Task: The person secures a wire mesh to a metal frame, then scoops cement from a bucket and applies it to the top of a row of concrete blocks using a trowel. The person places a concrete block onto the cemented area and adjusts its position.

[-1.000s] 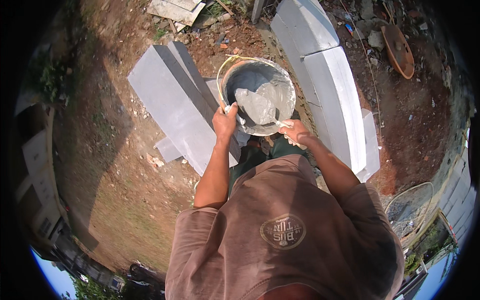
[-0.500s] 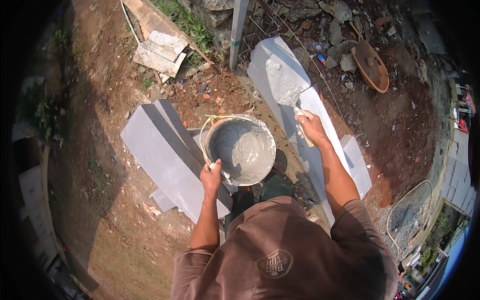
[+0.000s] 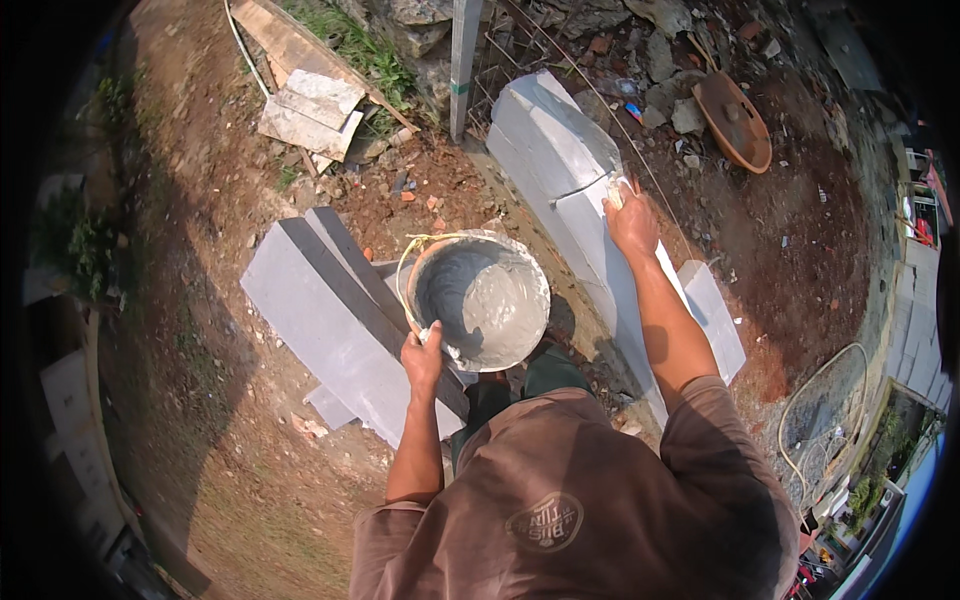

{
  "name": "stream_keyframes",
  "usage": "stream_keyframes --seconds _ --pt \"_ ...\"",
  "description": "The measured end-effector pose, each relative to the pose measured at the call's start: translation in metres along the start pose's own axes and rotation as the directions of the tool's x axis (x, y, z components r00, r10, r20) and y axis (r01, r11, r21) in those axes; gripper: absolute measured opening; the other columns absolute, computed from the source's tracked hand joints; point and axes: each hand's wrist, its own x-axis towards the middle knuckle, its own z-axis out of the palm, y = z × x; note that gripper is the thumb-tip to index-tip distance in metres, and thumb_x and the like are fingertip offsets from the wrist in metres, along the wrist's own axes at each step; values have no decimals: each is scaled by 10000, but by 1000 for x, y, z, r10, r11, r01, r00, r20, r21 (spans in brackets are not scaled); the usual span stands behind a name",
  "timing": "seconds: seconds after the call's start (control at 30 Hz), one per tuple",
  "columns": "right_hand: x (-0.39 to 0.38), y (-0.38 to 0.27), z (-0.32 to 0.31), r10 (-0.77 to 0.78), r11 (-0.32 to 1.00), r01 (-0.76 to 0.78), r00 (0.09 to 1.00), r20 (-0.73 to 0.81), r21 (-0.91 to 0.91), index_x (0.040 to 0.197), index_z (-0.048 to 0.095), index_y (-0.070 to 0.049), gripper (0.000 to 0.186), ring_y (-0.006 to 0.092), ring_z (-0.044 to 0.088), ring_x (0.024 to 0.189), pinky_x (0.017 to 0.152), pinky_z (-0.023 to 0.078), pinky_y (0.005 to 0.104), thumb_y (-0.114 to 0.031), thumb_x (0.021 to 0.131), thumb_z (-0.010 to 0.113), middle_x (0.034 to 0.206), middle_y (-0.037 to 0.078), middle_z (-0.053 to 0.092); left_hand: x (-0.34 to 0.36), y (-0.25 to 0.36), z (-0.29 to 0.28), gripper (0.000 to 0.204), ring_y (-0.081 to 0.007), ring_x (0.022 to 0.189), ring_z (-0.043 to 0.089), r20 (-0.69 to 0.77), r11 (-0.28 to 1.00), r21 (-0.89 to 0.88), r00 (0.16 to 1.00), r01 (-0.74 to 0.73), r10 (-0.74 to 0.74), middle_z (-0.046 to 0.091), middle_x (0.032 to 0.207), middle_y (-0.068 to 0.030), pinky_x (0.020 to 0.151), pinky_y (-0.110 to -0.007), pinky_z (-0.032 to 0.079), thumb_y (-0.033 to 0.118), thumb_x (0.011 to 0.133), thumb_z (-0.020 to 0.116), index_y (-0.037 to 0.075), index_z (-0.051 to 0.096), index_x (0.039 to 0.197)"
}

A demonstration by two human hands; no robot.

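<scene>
My left hand (image 3: 424,357) grips the near left rim of a bucket (image 3: 418,270) part full of wet grey mortar (image 3: 505,305). The bucket's yellow handle lies against its far left side. Over the top of a low wall of pale grey blocks (image 3: 598,235), my right hand (image 3: 632,222) is closed round the pale, mortar-smeared handle of a trowel (image 3: 614,191). I cannot clearly make out the trowel's blade from here. A joint between two blocks shows just left of that hand.
Loose grey blocks (image 3: 315,300) lie left of the bucket. A grey post (image 3: 460,75) stands past the wall's far end, with a string line running along the wall's right side. An orange basin (image 3: 735,125) sits among rubble, and broken boards (image 3: 312,112) lie far left.
My right hand has moved away from me and turned the trowel; its mortar-covered blade, plain before over the blocks, is no longer clearly visible. My left hand still holds the bucket.
</scene>
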Motion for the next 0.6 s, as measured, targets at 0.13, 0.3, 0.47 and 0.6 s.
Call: stream_keyframes --seconds 0.13,0.3,0.47,0.6 --pt "-21 32 -2 49 999 -49 998 26 9 1273 518 -108 508 368 583 993 828 466 447 -357 837 599 1080 215 578 -2 4 -1 394 -181 661 577 11 1000 12 1000 18 -18 639 717 -131 647 -348 461 326 802 680 -62 615 818" --pt "-56 53 2 -47 972 45 999 7 230 1210 557 -17 522 370 593 975 836 456 422 -353 815 618 1043 220 611 0 4 -1 403 -178 653 575 4 998 3 998 69 -69 639 714 -129 643 -342 462 338 801 682 -60 613 808" --pt "-119 52 2 -329 914 194 867 374 355 1163 590 0 534 378 585 1021 883 450 395 -361 776 657 1098 221 614 2 17 5 453 -227 681 628 12 987 156 999 32 -34 652 737 -177 658 -362 479 391 783 677 -56 622 824" --pt "-135 12 39 -303 927 374 751 587 0 1133 585 -52 416 359 599 995 851 473 437 -316 812 613 1077 179 609 -2 34 7 463 -266 708 647 25 984 173 999 43 -48 652 744 -189 675 -376 484 398 774 677 -57 625 842"
